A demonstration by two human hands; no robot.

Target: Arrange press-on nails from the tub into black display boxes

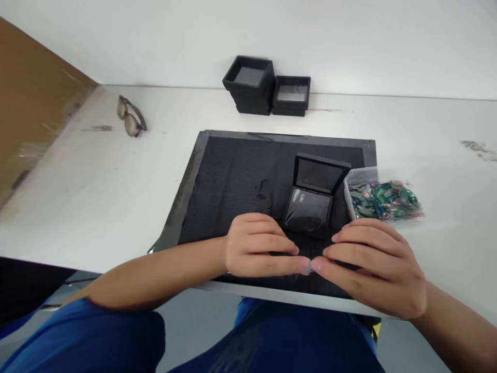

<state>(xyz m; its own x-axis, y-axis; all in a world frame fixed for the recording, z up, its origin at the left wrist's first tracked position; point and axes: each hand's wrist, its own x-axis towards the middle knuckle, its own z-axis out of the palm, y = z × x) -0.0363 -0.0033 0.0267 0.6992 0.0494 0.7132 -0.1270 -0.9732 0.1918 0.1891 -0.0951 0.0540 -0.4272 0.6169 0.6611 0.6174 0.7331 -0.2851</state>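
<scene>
Over the ridged black mat (233, 176), your half-curled left hand (254, 248) and right hand (382, 269) pinch a tiny translucent piece (309, 269), long axis unclear; beyond, the glossy black case (308, 211) gapes toward you.

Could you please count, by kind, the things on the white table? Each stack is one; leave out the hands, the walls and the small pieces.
Stacks of black square frames: 2
Open black hinged box: 1
Clear plastic container with shiny coloured pieces: 1
Black ribbed rectangular mat: 1
Pair of dark-framed glasses: 1
Total: 6
</scene>
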